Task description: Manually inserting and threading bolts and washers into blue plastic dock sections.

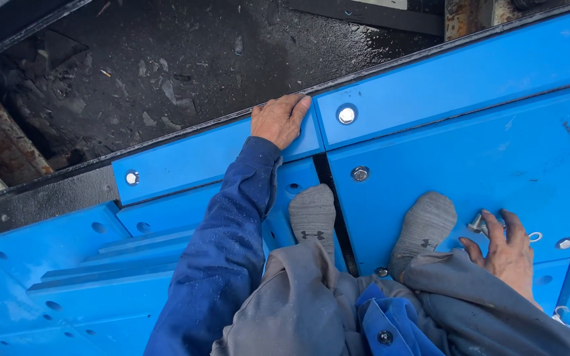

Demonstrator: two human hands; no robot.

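While the right hand (509, 254) rests palm down on a large blue panel (483, 165), its fingers (493, 227) lie spread over a small silver bolt (476, 223), touching it; I cannot tell whether the bolt is actually gripped. That bolt lies on the panel just right of the person's right foot, in a grey sock (423, 227), and a small metal ring washer (535, 236) lies just beyond the fingertips on the same panel. Farther right a fitted bolt head (565, 243) sits in the panel surface. The left hand (280, 120), on a dark blue sleeve (232, 237), reaches forward and lies flat on the upper blue strip (199, 158), fingers together and bent over its black top edge, holding nothing. Just right of that hand a bright bolt head (346, 115) is set in the neighbouring blue strip (456, 79), and another bolt head (360, 173) sits lower on the large panel. The left foot, also in a grey sock (313, 214), stands beside a dark gap (334, 198) between panels. Grey trousers (298, 303) cover the knees at the bottom of the view. Further left, a bolt head (132, 177) marks the end of the upper strip, and stepped blue plates (100, 264) show empty round holes. Beyond the black edge lies a dark, wet, debris-strewn floor (166, 66).
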